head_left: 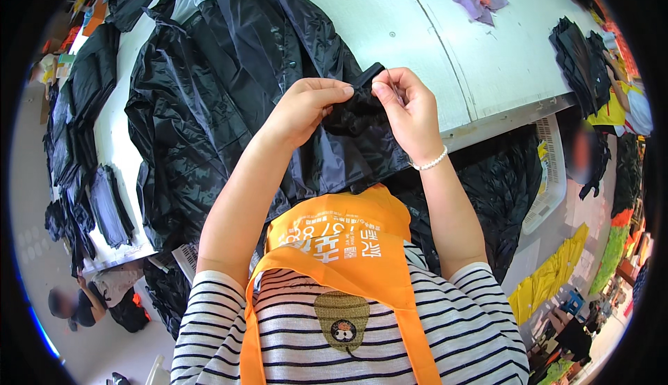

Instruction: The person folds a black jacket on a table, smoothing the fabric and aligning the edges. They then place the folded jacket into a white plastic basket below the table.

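Note:
A glossy black jacket (209, 99) lies spread over the pale table, its near part hanging over the edge by my orange apron. My left hand (306, 112) pinches a narrow folded end of it, possibly a cuff, between thumb and fingers. Opposite, my right hand (414, 117) is closed on the same end, with thumb and forefinger together at its top edge. A thin, metallic-looking sliver shows by the right fingers; its kind is too small to tell. The held end is bunched, and a dark fold sags between the two hands.
The pale table (376, 9) has a seam; on it lies a lilac cloth scrap (480, 1). Stacked black garments (87, 106) line the left side. At right, a white crate (553, 176) holds black fabric (487, 190), near yellow cloth (550, 273). Other people work at both sides.

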`<state>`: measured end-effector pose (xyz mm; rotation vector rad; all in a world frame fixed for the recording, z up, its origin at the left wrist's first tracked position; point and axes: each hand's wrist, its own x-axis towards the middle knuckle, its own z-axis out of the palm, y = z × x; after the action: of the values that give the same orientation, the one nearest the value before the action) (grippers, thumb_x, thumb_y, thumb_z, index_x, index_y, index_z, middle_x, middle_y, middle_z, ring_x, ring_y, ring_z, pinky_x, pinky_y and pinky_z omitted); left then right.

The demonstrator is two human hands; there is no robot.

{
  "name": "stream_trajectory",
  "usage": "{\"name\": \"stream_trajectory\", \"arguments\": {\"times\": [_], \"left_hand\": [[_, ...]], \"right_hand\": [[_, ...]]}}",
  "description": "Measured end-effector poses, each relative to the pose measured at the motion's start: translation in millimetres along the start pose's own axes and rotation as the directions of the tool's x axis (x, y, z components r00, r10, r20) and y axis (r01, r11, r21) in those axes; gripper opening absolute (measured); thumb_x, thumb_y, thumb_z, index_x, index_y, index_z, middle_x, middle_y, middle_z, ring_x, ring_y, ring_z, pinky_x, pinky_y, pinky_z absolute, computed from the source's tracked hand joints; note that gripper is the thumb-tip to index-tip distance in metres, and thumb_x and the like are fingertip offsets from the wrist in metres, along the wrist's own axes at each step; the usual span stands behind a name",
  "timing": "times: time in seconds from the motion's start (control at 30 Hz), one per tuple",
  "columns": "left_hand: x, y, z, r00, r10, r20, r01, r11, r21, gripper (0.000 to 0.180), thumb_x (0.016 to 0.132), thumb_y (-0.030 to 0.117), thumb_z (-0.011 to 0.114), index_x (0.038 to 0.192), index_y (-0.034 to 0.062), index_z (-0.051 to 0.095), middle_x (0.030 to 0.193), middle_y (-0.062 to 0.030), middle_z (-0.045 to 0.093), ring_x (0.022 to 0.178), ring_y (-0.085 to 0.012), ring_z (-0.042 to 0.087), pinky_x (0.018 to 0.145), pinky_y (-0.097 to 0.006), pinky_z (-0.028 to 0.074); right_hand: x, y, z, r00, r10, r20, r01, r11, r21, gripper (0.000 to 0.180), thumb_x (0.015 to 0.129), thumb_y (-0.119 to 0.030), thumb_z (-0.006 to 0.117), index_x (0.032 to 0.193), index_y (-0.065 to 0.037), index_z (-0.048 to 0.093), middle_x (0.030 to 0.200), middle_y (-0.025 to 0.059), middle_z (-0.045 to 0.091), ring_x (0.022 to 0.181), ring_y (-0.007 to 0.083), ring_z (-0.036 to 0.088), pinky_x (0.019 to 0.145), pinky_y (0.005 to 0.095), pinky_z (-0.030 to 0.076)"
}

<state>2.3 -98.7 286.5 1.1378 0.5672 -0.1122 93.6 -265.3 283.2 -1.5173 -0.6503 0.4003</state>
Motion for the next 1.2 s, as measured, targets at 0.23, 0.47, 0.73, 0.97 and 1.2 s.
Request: {"name": "stream_trajectory", "arguments": {"times": [0.23, 0.47, 0.73, 0.97, 1.2], "left_hand": [[1, 7, 6, 0.999, -0.003, -0.052, 0.002, 1.0, -0.026, 0.015, 0.083, 0.015, 0.064, 0.09, 0.003, 0.07, 0.077, 0.0009, 0.064, 0.064, -0.0052, 0.052, 0.058, -0.02, 0.037], [-4, 13, 21, 0.997, 0.057, -0.049, -0.047, 0.98, 0.196, 0.02, 0.082, 0.017, 0.065, 0.095, 0.0023, 0.069, 0.08, 0.0024, 0.065, 0.065, -0.0027, 0.049, 0.057, -0.019, 0.034], [0, 9, 18, 0.995, 0.086, -0.057, -0.064, 0.95, 0.307, 0.023, 0.082, 0.016, 0.066, 0.097, -0.0018, 0.069, 0.087, -0.0025, 0.067, 0.079, -0.0079, 0.058, 0.074, -0.021, 0.043], [-2, 11, 23, 0.995, 0.085, -0.044, -0.062, 0.92, 0.387, 0.022, 0.082, 0.014, 0.066, 0.095, -0.0035, 0.069, 0.087, -0.0038, 0.067, 0.082, -0.0092, 0.059, 0.079, -0.022, 0.045], [-2, 11, 24, 0.997, 0.08, -0.018, -0.065, 0.906, 0.419, 0.02, 0.082, 0.011, 0.064, 0.094, -0.0037, 0.069, 0.086, -0.0034, 0.067, 0.081, -0.0091, 0.059, 0.078, -0.023, 0.045]], "right_hand": [[-14, -15, -20, 0.971, -0.215, 0.105, 0.238, 0.919, -0.314, 0.02, 0.086, -0.014, 0.067, 0.099, -0.004, 0.055, 0.094, 0.0063, 0.056, 0.067, 0.0138, 0.056, 0.062, 0.0231, 0.046], [-18, -23, -20, 0.972, -0.207, 0.107, 0.233, 0.855, -0.462, 0.014, 0.083, -0.013, 0.069, 0.091, -0.005, 0.06, 0.087, 0.0069, 0.06, 0.068, 0.0215, 0.064, 0.059, 0.0282, 0.05], [-21, -23, -20, 0.99, -0.132, 0.059, 0.144, 0.876, -0.46, 0.014, 0.083, -0.015, 0.069, 0.087, -0.004, 0.061, 0.084, 0.0076, 0.061, 0.068, 0.0217, 0.064, 0.06, 0.0287, 0.05], [-22, -22, -20, 0.99, -0.123, 0.068, 0.141, 0.874, -0.465, 0.014, 0.083, -0.014, 0.07, 0.087, -0.004, 0.062, 0.082, 0.0072, 0.061, 0.067, 0.0212, 0.064, 0.059, 0.0278, 0.05], [-21, -22, -22, 0.995, -0.056, 0.078, 0.084, 0.903, -0.421, 0.013, 0.082, -0.013, 0.07, 0.085, -0.003, 0.062, 0.08, 0.0075, 0.061, 0.063, 0.0209, 0.062, 0.058, 0.0277, 0.049]]}}
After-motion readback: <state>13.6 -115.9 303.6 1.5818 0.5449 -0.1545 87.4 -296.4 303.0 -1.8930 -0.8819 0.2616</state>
